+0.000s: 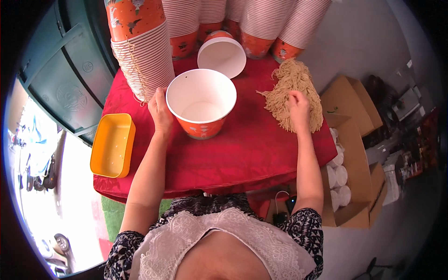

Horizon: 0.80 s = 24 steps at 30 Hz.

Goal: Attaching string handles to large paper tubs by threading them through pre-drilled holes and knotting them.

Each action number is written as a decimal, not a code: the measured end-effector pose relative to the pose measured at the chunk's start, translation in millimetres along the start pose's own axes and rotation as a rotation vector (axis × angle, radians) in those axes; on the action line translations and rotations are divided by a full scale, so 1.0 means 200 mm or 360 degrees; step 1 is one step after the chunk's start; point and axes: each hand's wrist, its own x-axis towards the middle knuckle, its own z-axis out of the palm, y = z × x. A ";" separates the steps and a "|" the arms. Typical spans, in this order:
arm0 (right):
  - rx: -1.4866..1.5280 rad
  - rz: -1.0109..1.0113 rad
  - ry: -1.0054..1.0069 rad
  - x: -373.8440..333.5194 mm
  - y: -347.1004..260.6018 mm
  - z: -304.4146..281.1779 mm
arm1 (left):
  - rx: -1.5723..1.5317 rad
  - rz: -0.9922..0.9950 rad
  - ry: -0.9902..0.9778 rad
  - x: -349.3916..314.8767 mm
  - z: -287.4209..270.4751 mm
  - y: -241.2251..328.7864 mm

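Observation:
An orange paper bucket (201,128) with a white inside stands upright on the red-covered table, its mouth toward me. A small dark hole shows near its far rim. My left hand (160,112) grips the bucket's left side, partly hidden behind its wall. To the right lies a heap of tan strings (289,79). Over this heap, my right hand (300,108) has its fingers pinched together among the strings; single strands between the fingertips are too small to make out.
Nested bucket stacks (144,60) rise at the far left and along the back. A single bucket (221,57) lies tipped behind mine. A yellow plastic tub (113,144) sits at the left edge. Beside the table's right side, an open cardboard box (352,163) holds white rolls.

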 end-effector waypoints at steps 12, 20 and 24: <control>-0.0452 -0.0331 -0.0297 -0.05 0.06 -0.15 | -0.0005 0.0018 -0.0051 0.01 0.00 -0.01; -0.0692 -0.0590 -0.0532 -0.01 -0.03 -0.09 | -0.0033 0.0004 -0.0065 0.01 -0.01 -0.04; -0.0841 -0.0698 -0.0555 0.01 0.01 -0.07 | -0.0052 0.0012 -0.0018 0.00 0.02 0.01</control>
